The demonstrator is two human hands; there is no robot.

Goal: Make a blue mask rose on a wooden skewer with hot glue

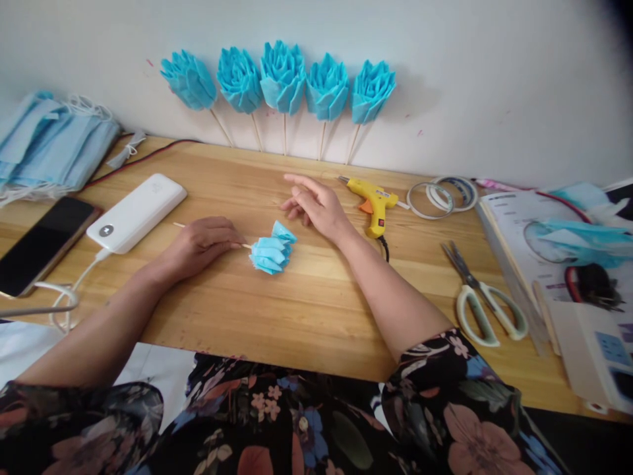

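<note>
A small blue fabric flower on a thin wooden stick lies on its side low over the table. My left hand is closed around that stick, whose bare end pokes out to the left. My right hand is a little beyond the flower, apart from it, with the index finger stretched out and the other fingers loosely bent. Nothing shows in it. Just right of this hand, a yellow hot glue gun rests on the table, nozzle pointing left, with a white glue stick at its back.
Several finished blue flowers on sticks lean against the wall. Stacked blue masks, a phone and a white power bank are at left. Tape rolls, scissors and a power strip are at right.
</note>
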